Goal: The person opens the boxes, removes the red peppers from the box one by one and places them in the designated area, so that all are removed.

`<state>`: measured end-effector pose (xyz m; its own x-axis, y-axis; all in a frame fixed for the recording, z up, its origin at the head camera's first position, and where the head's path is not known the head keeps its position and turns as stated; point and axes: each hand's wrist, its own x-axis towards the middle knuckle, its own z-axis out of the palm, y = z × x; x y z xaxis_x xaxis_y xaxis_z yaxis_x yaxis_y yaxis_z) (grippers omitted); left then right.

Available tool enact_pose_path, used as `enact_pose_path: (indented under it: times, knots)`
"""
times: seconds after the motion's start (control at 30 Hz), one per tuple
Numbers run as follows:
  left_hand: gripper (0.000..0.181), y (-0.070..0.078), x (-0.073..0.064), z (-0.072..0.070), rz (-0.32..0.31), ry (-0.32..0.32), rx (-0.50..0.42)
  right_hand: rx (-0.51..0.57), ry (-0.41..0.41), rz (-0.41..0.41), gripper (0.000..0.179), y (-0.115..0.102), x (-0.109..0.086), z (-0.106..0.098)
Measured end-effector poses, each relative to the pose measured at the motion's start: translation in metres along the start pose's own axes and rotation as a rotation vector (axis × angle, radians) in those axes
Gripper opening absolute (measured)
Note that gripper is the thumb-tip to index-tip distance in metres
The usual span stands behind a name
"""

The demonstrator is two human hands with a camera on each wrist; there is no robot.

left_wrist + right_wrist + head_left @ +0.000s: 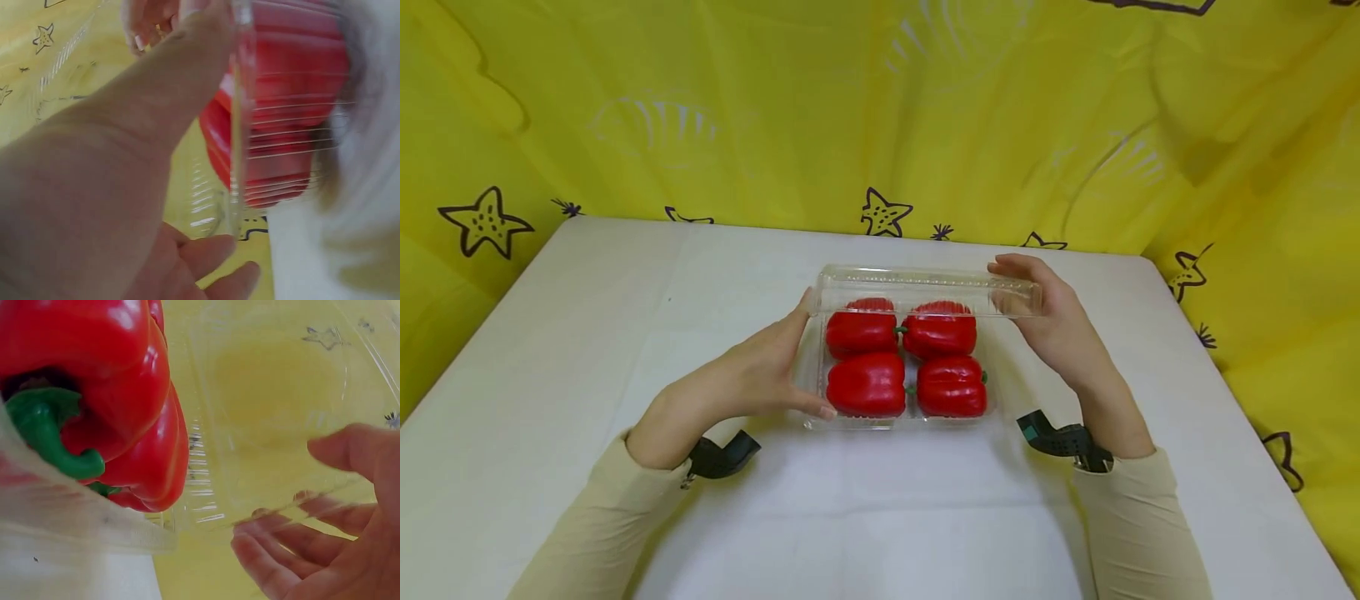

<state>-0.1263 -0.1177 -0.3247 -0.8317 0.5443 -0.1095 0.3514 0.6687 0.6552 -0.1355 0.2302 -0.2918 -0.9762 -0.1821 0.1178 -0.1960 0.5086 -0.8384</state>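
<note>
Several red bell peppers (866, 384) with green stems sit in two rows in a clear plastic clamshell container (850, 423) on the table. Its clear hinged lid (925, 292) stands raised along the far side, overlapping the rear peppers in the head view. My left hand (752, 367) grips the container's left side, thumb at the near corner and fingers toward the far one. At the lid's right end, my right hand (1048, 312) holds the edge, with fingers (275, 550) behind the plastic and the thumb in front. One curved green stem (56, 431) shows close up in the right wrist view.
A white cloth covers the table (880, 533). Behind it and at both sides hangs a yellow curtain (790, 125) with star drawings. Dark wrist cameras (726, 456) are strapped at both beige sleeves (602, 525).
</note>
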Motion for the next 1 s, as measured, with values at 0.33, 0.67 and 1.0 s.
enact_pose_path:
  times: [0.33,0.67,1.0]
  knots:
    - [0.136,0.004,0.001,-0.001,-0.041,-0.032,-0.003,0.147,0.011,-0.001,0.045,0.017,0.000,-0.004]
    - [0.136,0.001,0.000,-0.004,-0.047,-0.061,0.042,0.269,0.039,-0.074,0.043,0.027,0.006,0.001]
    - [0.122,0.004,-0.006,-0.006,0.016,-0.090,0.130,0.265,0.148,-0.074,0.038,0.027,0.008,0.005]
